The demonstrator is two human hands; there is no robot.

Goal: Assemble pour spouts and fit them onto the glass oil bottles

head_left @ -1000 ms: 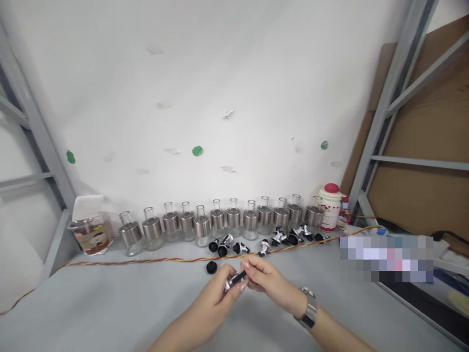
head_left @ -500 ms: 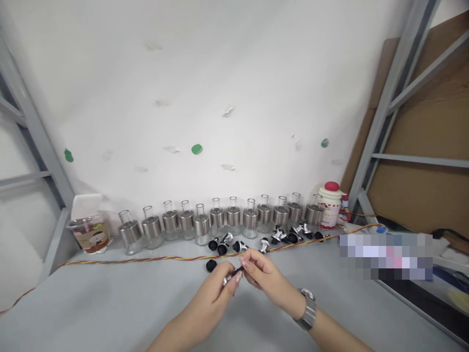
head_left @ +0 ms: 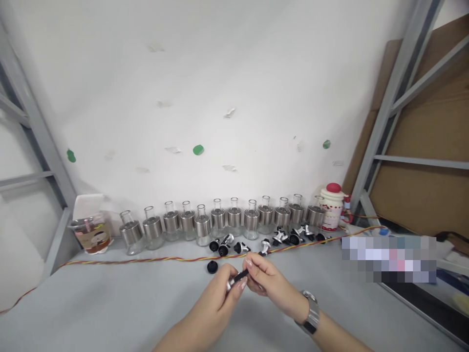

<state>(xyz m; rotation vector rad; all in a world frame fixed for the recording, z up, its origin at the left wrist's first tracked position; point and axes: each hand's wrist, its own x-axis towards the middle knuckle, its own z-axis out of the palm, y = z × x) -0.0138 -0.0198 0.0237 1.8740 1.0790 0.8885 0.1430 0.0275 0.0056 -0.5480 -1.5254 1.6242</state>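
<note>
Both hands meet over the grey table around a silver-and-black bottle pourer. My left hand is closed on its silver part, thumb along the near side. My right hand, with a watch on the wrist, has its fingertips pinched at the black end; what lies inside that pinch is mostly hidden. Just left of the fingers a round black stopper rests on the table. Several more silver-and-black pourers lie loose behind the hands.
A row of glass bottles with steel sleeves stands along the wall. A twisted red-yellow cord crosses the table before them. A drink cup is at the left, a cream jar with red lid at the right, beside a pixelated patch.
The pourer shows more of its black part between the fingers now. My hands have shifted slightly right and down, and the whole view has moved a little.
</note>
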